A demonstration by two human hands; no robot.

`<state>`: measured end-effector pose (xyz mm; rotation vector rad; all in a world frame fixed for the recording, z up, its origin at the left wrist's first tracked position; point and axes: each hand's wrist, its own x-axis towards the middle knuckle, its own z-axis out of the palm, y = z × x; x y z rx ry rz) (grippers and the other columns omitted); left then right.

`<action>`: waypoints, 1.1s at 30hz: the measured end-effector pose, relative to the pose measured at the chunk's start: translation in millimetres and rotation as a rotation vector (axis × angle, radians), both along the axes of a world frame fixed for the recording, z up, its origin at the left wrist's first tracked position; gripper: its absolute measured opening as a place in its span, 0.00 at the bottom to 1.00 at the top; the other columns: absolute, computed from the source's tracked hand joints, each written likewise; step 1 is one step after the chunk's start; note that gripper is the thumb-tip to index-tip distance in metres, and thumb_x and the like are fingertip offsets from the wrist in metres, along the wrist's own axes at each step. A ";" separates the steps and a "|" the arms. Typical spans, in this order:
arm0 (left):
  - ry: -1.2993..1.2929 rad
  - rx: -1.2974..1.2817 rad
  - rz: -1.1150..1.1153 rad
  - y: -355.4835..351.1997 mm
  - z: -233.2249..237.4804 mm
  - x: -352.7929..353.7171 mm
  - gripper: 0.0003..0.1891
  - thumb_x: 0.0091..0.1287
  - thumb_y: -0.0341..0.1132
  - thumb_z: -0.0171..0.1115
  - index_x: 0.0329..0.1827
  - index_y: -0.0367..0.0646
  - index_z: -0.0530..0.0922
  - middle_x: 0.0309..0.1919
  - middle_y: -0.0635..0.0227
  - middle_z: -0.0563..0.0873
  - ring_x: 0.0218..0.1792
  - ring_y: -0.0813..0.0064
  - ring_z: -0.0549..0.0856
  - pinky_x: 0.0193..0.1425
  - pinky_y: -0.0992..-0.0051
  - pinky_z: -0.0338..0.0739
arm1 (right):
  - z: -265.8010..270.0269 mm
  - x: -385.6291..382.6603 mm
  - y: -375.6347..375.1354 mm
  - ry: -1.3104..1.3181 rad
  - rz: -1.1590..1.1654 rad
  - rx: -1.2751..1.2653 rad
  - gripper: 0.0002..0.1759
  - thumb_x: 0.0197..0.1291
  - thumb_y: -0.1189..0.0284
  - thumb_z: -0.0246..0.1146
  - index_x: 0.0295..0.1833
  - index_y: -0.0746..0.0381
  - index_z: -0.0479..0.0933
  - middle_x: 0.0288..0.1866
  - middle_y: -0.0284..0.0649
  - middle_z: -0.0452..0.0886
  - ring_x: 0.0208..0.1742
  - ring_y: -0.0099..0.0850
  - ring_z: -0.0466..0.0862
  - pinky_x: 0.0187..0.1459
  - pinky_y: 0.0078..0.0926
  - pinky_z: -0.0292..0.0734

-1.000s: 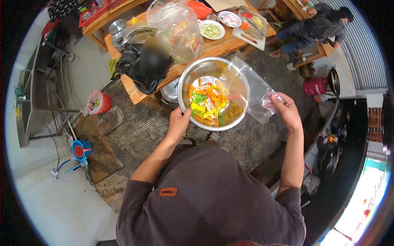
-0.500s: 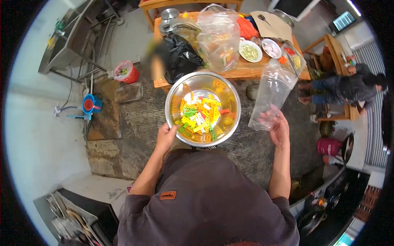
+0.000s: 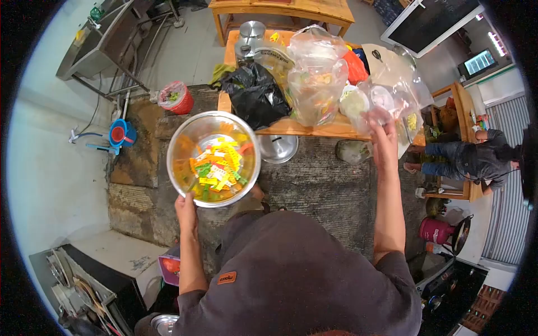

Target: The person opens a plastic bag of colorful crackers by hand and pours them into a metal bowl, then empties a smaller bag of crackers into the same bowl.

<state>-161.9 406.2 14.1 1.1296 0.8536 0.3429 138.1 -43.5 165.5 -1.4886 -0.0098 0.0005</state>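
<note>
Bowl [image 3: 186, 136] now farther left, mouth upward

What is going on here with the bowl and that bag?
A person stands at a wooden table. Their left hand grips the rim of a steel bowl of small colourful pieces. Their right hand holds a clear plastic bag up over the table. Another person sits off to the right.

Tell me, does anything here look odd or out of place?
The steel bowl in the left hand holds bright pieces that look like plastic bricks, not food, though the table beside it carries dishes of food. A steel lid also seems to lie on the floor by the table's edge. Nothing looks spilled.
</note>
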 end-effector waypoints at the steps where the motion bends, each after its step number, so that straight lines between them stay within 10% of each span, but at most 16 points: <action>1: 0.004 0.004 0.015 8.6 -0.6 7.1 0.13 0.72 0.27 0.56 0.55 0.30 0.81 0.47 0.63 0.88 0.44 0.75 0.86 0.52 0.75 0.80 | 5.5 19.8 6.0 -0.059 -0.004 -0.172 0.28 0.68 0.76 0.64 0.71 0.65 0.67 0.63 0.44 0.80 0.68 0.35 0.79 0.67 0.33 0.73; 17: 0.090 0.044 0.007 90.3 -27.9 96.4 0.13 0.73 0.30 0.57 0.54 0.30 0.80 0.46 0.64 0.88 0.43 0.77 0.85 0.49 0.76 0.78 | -48.2 218.6 89.8 -0.270 0.173 -0.691 0.21 0.62 0.76 0.67 0.59 0.57 0.72 0.53 0.34 0.84 0.44 0.23 0.81 0.47 0.25 0.78; 27: 0.056 -0.048 0.202 52.1 -24.6 109.5 0.13 0.72 0.28 0.56 0.56 0.32 0.78 0.50 0.64 0.86 0.47 0.75 0.85 0.51 0.72 0.78 | -32.2 245.4 49.7 -0.121 0.756 -1.171 0.24 0.61 0.73 0.64 0.64 0.60 0.74 0.58 0.48 0.83 0.54 0.44 0.85 0.58 0.37 0.79; 33: 0.043 -0.040 0.217 45.9 -34.4 110.0 0.15 0.71 0.28 0.55 0.58 0.32 0.77 0.51 0.64 0.85 0.48 0.73 0.85 0.53 0.71 0.79 | -53.6 259.0 58.1 -0.271 0.642 -1.039 0.24 0.60 0.70 0.67 0.62 0.61 0.76 0.56 0.50 0.84 0.56 0.48 0.83 0.58 0.39 0.78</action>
